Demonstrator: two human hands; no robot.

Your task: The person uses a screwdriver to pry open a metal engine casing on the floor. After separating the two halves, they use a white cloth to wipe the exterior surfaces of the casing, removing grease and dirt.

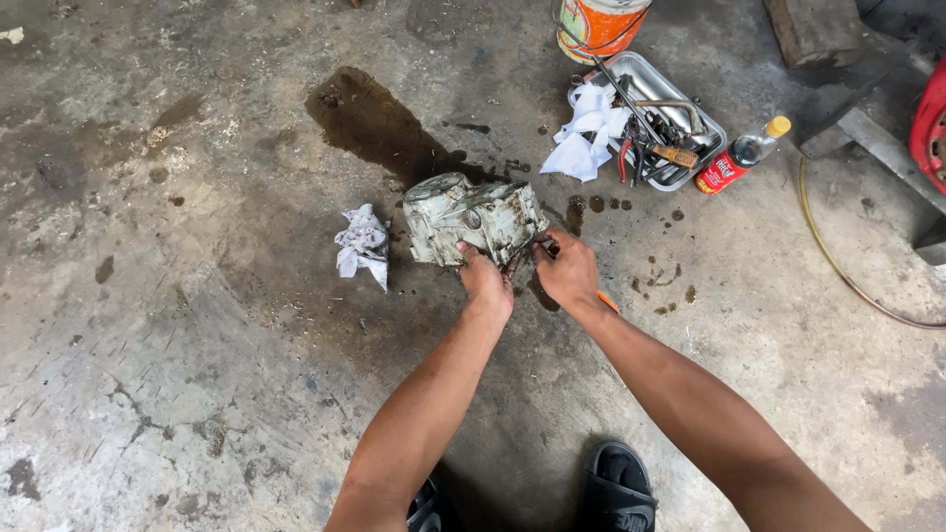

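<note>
A stained, cracked concrete floor (197,374) is being viewed from above, with two black sandals (616,488) being partly cut off at the lower edge. Both forearms are being extended forward from the bottom of the view. The left hand (485,281) is being pressed, fingers curled, against the near edge of a grimy pale metal engine casing (471,219) that is being rested on the floor at the centre. The right hand (569,271) is being closed around a thin tool with an orange handle (607,301), and its tip is being hidden between the hands at the casing's near right corner; the tool's kind cannot be told. A crumpled rag (363,244) is being left just beside the casing's left side. Behind the casing, a dark oil patch (374,123) is being spread over the floor. Farther off, a metal tray (690,113) with tools and white cloth, a red-labelled bottle (737,158) and an orange bucket (596,25), cut off at the top, are being kept.
</note>
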